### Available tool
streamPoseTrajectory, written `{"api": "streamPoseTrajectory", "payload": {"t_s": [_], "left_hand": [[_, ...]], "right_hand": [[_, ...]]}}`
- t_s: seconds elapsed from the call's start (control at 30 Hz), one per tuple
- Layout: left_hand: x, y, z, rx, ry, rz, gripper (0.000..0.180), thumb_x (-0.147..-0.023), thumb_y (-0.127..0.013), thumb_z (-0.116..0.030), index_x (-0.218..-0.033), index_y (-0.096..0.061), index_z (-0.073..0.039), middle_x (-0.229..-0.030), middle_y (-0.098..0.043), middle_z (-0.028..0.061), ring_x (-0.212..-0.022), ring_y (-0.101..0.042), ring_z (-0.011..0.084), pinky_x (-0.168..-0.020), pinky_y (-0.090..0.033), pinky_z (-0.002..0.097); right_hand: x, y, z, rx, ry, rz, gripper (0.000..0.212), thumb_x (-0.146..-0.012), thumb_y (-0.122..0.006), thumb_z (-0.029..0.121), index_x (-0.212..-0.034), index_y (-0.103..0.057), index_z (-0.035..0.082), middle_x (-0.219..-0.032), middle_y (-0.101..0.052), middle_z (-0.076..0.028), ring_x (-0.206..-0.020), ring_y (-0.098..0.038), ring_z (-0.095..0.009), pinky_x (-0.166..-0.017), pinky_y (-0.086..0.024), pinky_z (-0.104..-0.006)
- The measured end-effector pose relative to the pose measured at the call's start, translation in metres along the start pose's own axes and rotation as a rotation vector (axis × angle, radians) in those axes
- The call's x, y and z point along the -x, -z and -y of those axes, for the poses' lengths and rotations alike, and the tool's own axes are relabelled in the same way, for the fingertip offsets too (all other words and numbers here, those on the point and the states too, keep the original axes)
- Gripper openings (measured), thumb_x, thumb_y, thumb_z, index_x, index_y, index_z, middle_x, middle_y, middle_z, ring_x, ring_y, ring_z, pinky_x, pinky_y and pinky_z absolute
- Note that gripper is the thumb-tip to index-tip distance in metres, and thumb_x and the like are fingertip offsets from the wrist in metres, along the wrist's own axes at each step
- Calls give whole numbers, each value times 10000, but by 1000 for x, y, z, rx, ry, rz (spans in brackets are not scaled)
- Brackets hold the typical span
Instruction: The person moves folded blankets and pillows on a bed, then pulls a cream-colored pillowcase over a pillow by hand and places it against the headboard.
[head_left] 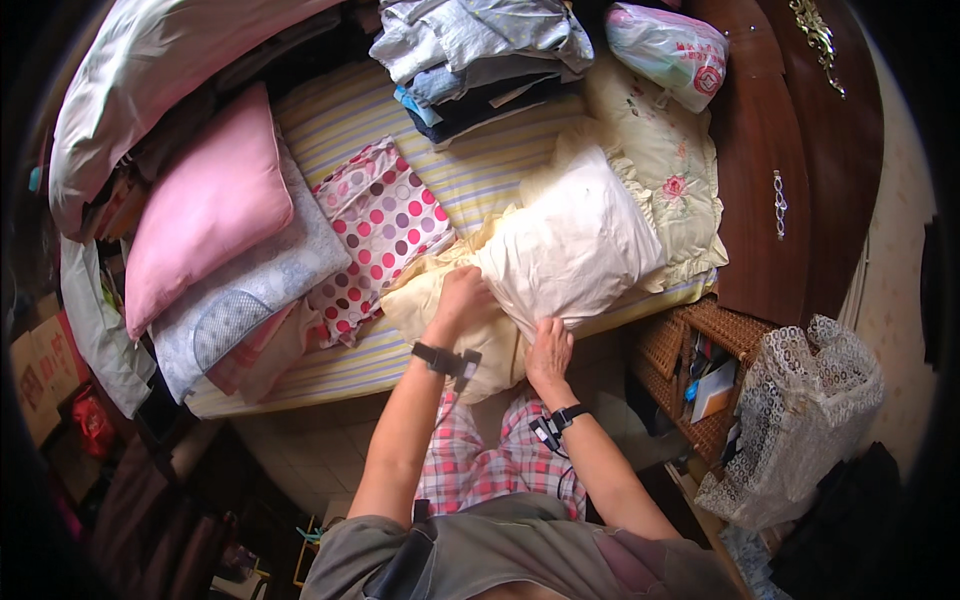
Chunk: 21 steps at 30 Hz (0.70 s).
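A plump white pillow (585,240) lies on the bed in front of me, its near left end inside or against a cream ruffled pillowcase (435,300). My left hand (464,298) is closed at the pillow's left edge, gripping the pillowcase cloth where the two meet; its fingertips are partly hidden. At the near edge of the pillow, the fingers of my right hand (548,352) are bent over the white fabric and pinch it. Part of the pillowcase hangs over the bed's edge between my forearms.
Left on the striped bed (335,95) are a pink pillow (215,215), a blue patterned pillow (260,300) and dotted cloth (385,230). Folded clothes (480,50), a plastic bag (670,50) and an embroidered cream pillow (675,175) lie farther off. A wicker shelf (725,330) stands right.
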<state>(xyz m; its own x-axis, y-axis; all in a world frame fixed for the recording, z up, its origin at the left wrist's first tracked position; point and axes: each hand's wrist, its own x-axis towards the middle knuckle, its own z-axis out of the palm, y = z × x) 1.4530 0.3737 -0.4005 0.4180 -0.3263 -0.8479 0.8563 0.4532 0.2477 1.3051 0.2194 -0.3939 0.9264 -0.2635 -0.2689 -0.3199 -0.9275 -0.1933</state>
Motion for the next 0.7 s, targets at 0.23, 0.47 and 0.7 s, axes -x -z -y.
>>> {"api": "streamPoseTrajectory", "payload": {"t_s": [0.23,0.47,0.7], "left_hand": [[1,34,-21,-1646,-829,-376,441,-826,-645,-227,-1244,-603,-92,-1260,-604,132,-1162,-528,344,-981,-402,478],[10,34,53,-1723,-1080,-131,292,-820,-623,-283,-1026,-566,-84,-1059,-618,119,-974,-572,289,-835,-419,465],[-40,64,53,-1468,-918,-276,251,-828,-540,-214,-1017,-653,-93,-959,-677,119,-931,-607,314,-812,-386,458]], "right_hand": [[-91,-4,41,-176,266,-8,236,-793,-589,32,-1012,-511,71,-1017,-532,-159,-850,-613,-360,-711,-509,-459],[-138,-8,63,-4,384,203,117,-831,-578,102,-940,-555,68,-697,-653,-125,-601,-668,-324,-527,-535,-419],[-58,-9,54,-10,415,106,132,-778,-582,81,-897,-526,69,-628,-631,-120,-570,-644,-314,-514,-479,-456]]}}
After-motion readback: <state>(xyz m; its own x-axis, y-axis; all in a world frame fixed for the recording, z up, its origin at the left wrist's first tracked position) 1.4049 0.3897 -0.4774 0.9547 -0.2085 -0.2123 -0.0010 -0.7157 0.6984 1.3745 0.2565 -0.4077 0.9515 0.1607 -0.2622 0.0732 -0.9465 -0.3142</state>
